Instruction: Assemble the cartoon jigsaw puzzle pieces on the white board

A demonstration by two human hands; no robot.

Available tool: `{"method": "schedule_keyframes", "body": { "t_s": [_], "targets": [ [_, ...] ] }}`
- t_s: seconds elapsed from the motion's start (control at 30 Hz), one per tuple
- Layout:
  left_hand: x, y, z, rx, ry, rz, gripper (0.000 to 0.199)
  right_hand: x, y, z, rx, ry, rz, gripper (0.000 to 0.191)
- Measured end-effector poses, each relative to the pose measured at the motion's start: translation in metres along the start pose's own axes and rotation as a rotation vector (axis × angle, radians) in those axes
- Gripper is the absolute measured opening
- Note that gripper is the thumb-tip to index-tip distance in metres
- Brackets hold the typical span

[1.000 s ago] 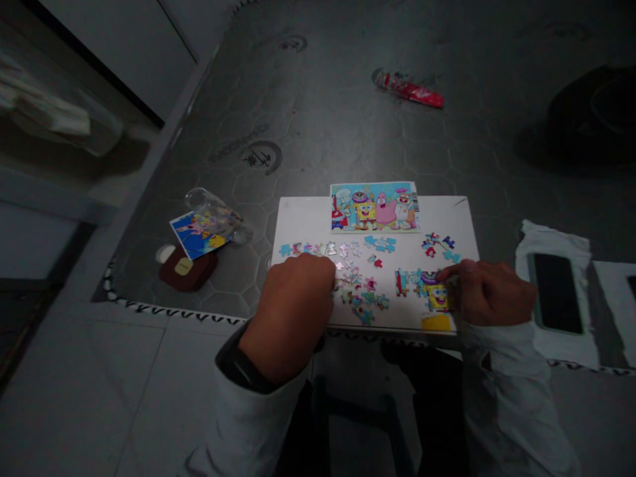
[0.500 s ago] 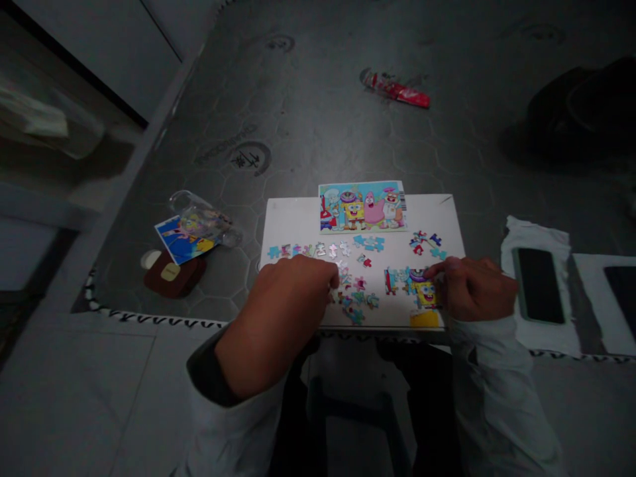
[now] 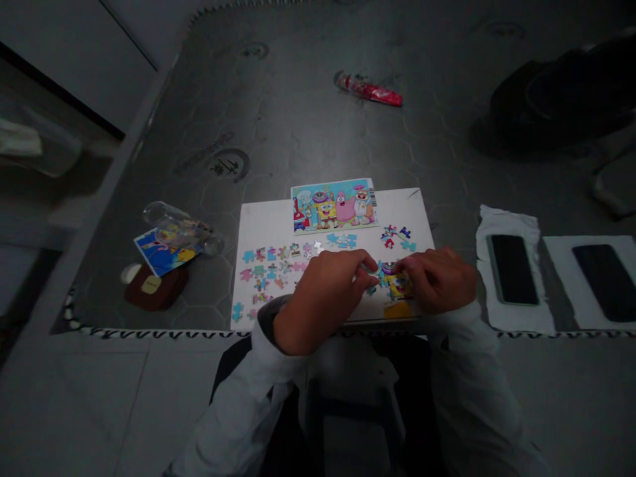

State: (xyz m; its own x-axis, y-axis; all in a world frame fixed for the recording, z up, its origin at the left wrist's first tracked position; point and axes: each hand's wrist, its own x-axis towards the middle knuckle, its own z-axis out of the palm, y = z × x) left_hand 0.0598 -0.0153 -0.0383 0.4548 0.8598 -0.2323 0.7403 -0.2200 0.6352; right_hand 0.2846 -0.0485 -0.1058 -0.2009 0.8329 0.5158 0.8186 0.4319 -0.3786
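My left hand is over the white board, thumb and forefinger pinched on a small pale-blue jigsaw piece, partly hidden by the fingers. Just right of it lies a joined jigsaw section showing a yellow character with a purple hat. My right hand is curled at this section's upper right, fingertips touching or just above it; whatever they may hold is hidden. Loose jigsaw pieces lie in rows at the left, partly covered by my left hand. A picture card rests at the board's back edge.
More pieces lie at the board's right. Two phones rest on white sheets farther right. At left are a brown case, a blue picture card and a clear plastic package. A red wrapper lies farther back.
My left hand has moved right from the loose pieces to the joined section, uncovering rows at the left. My right forefinger, stretched out before, is now curled. The view has shifted.
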Motion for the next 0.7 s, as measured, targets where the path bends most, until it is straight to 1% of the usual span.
{"method": "schedule_keyframes", "body": {
  "t_s": [0.07,0.17,0.3,0.43,0.5,0.6,0.7],
  "targets": [
    [0.004,0.002,0.003,0.017,0.010,-0.035,0.015,0.000,-0.001,0.002,0.011,-0.030,-0.049,0.049],
    [0.007,0.005,0.003,0.033,-0.021,-0.061,0.010,0.001,0.000,0.004,0.010,-0.086,-0.090,0.042],
    [0.010,0.008,0.003,0.093,-0.039,-0.062,0.009,0.001,0.005,0.005,0.007,-0.104,-0.135,0.037],
    [0.009,0.010,0.006,0.152,-0.032,-0.075,0.013,0.001,0.007,0.005,0.006,-0.142,-0.127,0.036],
    [0.009,0.011,0.007,0.168,-0.030,-0.082,0.015,0.000,0.007,0.005,0.006,-0.142,-0.134,0.034],
    [0.008,0.012,0.006,0.205,-0.022,-0.119,0.013,-0.001,0.006,0.005,0.010,-0.128,-0.145,0.031],
    [0.008,0.013,0.006,0.226,-0.011,-0.146,0.011,-0.001,0.006,0.005,0.013,-0.152,-0.116,0.030]
  ]
}}
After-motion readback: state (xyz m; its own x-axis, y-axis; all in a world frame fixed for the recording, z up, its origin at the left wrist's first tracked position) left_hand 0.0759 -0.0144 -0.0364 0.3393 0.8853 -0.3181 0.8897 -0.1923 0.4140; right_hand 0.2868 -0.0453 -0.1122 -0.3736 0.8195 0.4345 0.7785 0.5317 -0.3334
